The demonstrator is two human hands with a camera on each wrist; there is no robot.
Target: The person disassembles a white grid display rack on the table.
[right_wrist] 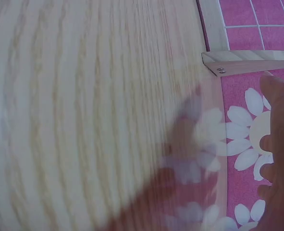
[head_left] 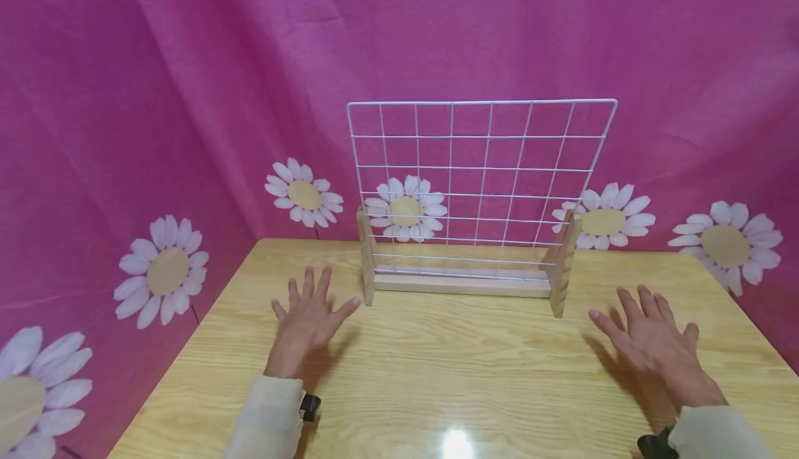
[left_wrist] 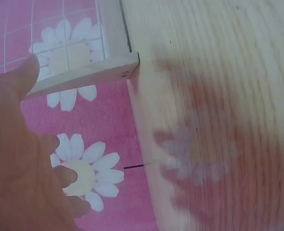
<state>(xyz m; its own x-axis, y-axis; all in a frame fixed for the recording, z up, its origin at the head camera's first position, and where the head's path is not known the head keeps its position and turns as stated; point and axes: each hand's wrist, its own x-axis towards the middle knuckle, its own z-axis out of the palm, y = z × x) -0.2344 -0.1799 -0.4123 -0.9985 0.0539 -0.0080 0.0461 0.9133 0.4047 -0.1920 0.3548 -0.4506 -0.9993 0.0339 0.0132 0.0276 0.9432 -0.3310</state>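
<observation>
A white wire grid panel [head_left: 468, 167] stands upright in a wooden base [head_left: 462, 284] with two wooden side posts, toward the back of the table. My left hand [head_left: 308, 320], fingers spread and holding nothing, hovers left of the stand with its thumb toward the left post [head_left: 367, 258]. On the other side, my right hand [head_left: 655, 341] is likewise spread and bare, its thumb toward the right post [head_left: 566, 265]. Both hands cast shadows on the wood. In the left wrist view, the left thumb [left_wrist: 29, 77] overlaps the post; the right wrist view has the right thumb [right_wrist: 271, 82] just under the post's edge.
The light wood-grain table [head_left: 399, 390] reflects a bright spot near its front. A pink cloth [head_left: 250, 64] printed with large white daisies hangs behind and along the left side. Black straps [head_left: 309, 407] show at both cream sleeves [head_left: 265, 421].
</observation>
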